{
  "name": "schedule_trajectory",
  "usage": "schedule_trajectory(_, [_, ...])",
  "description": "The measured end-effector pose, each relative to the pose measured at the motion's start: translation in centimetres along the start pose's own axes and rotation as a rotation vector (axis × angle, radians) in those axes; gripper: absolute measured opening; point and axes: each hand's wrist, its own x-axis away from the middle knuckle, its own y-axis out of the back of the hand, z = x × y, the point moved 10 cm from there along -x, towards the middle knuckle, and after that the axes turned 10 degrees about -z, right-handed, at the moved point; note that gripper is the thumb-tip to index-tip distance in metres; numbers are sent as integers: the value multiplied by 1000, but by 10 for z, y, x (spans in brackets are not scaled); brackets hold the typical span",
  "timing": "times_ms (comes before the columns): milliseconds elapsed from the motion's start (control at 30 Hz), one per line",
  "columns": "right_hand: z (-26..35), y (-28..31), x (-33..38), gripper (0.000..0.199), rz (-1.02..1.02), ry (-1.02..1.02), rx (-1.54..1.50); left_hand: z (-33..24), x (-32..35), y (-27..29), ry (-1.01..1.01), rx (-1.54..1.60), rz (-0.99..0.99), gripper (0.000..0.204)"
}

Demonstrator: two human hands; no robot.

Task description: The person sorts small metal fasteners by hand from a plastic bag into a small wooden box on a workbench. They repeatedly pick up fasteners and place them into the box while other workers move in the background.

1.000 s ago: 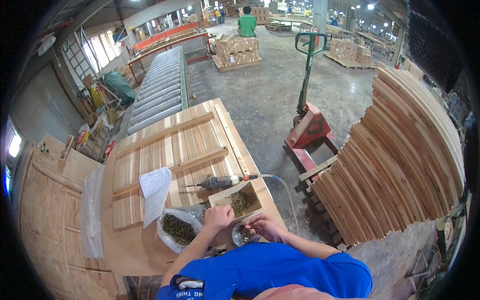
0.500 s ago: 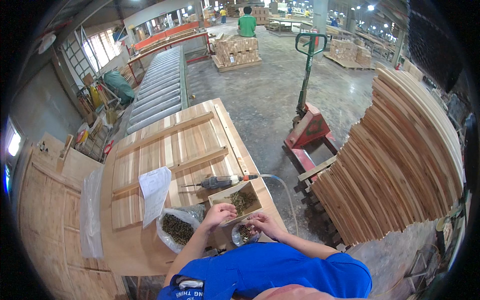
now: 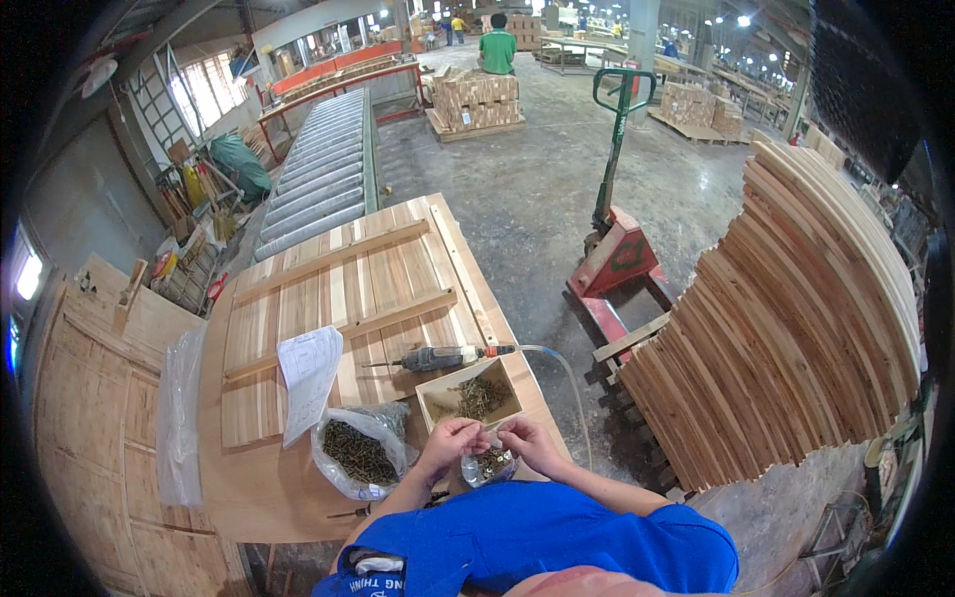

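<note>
My left hand and my right hand meet fingertip to fingertip over a small clear plastic bag of small brassy hardware. Both are closed in a pinch; what lies between the fingers is too small to make out. Just beyond them sits an open wooden box holding a heap of brassy screws. A larger clear bag, full of dark screws, stands left of my left hand. The corded or hosed power driver lies behind the box, its bit pointing left.
A slatted wooden panel with battens lies on the worktable, printed sheets on it. Beyond runs a roller conveyor. On the right are a red pallet jack and a tall stack of curved-looking boards. A person in green sits farther off.
My left hand has moved from over the box's near left side toward my right hand. My right hand has lifted slightly from the small bag, and the fingertips now meet.
</note>
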Motion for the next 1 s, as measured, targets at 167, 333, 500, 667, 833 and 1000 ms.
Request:
schedule_trajectory(167, [8, 1, 2, 12, -4, 34, -22, 1, 3, -6, -7, 8, 3, 16])
schedule_trajectory(333, [13, -6, 6, 14, 62, 85, -48, 6, 6, -8, 24, 75, 20, 18])
schedule_trajectory(500, [13, -10, 7, 13, 98, 47, -119, -9, 9, -3, -192, -131, -98, 18])
schedule_trajectory(667, [14, -14, 8, 12, 129, -25, -241, -44, 27, -18, -383, -521, -220, 22])
schedule_trajectory(833, [10, -20, 9, 12, 172, -52, -278, -41, 25, -15, -381, -565, -208, 22])
schedule_trajectory(1000, [11, -25, 10, 17, 188, -131, -285, -71, 32, -23, -674, -785, -262, 18])
